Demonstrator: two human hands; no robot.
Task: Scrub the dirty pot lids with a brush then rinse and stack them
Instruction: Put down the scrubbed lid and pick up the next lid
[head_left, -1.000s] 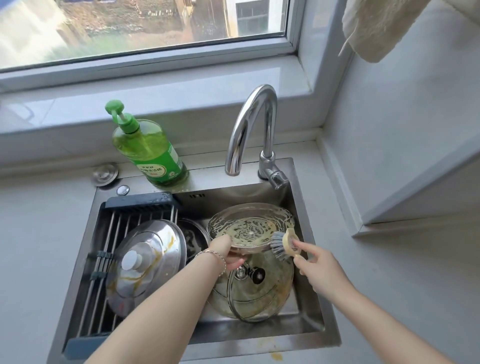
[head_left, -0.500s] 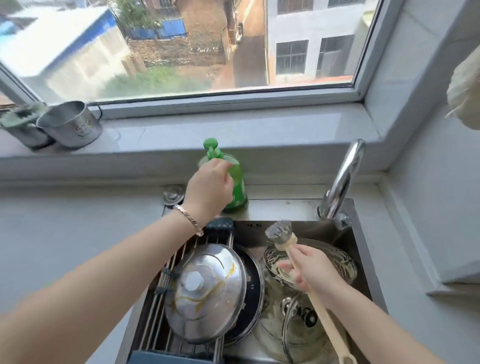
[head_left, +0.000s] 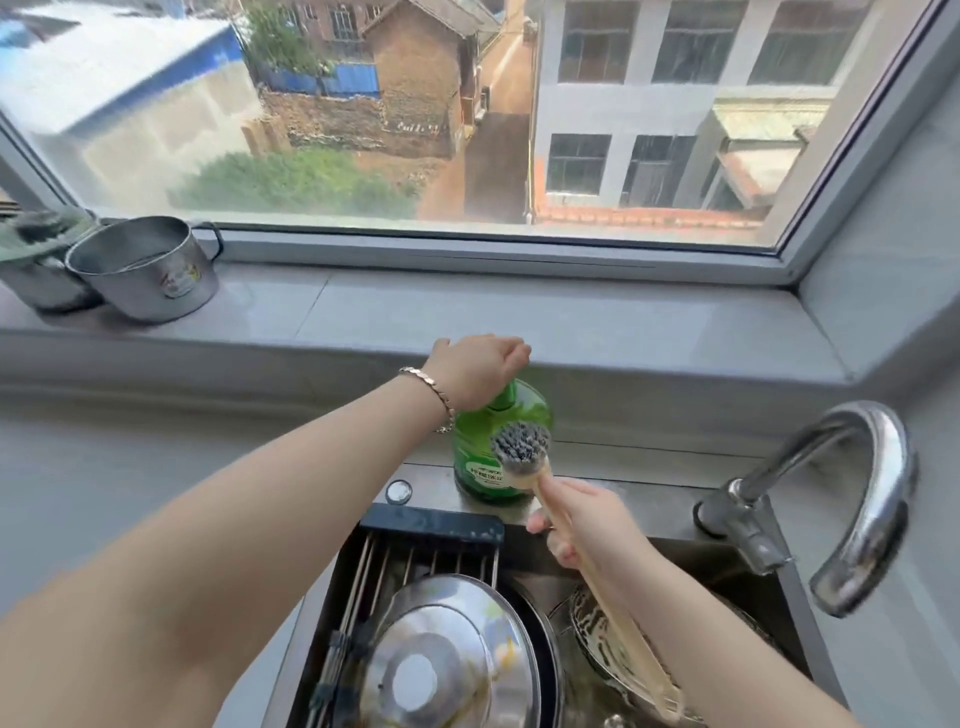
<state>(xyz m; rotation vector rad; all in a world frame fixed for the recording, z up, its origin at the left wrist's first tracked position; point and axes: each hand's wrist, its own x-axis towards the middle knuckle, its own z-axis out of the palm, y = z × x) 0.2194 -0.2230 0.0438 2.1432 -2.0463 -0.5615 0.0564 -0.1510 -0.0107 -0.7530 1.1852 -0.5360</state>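
Green soap bottle (head_left: 475, 457): pump top covered by the curled fingers of the left hand (head_left: 478, 371), brush (head_left: 519, 452) gripped by the handle in the right hand (head_left: 587, 525), bristles raised just before the bottle, presumably for soap; soiled steel lid (head_left: 447, 654) seen below and nearer.

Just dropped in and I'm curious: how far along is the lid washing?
Early on. Done: nothing looks clean or stacked; the steel lid on the rack shows yellow streaks. In hand: the left hand covers the top of the soap bottle while the right hand holds the brush, bristles up, beside it. Left: scrubbing, rinsing and stacking, including the second lid in the sink.
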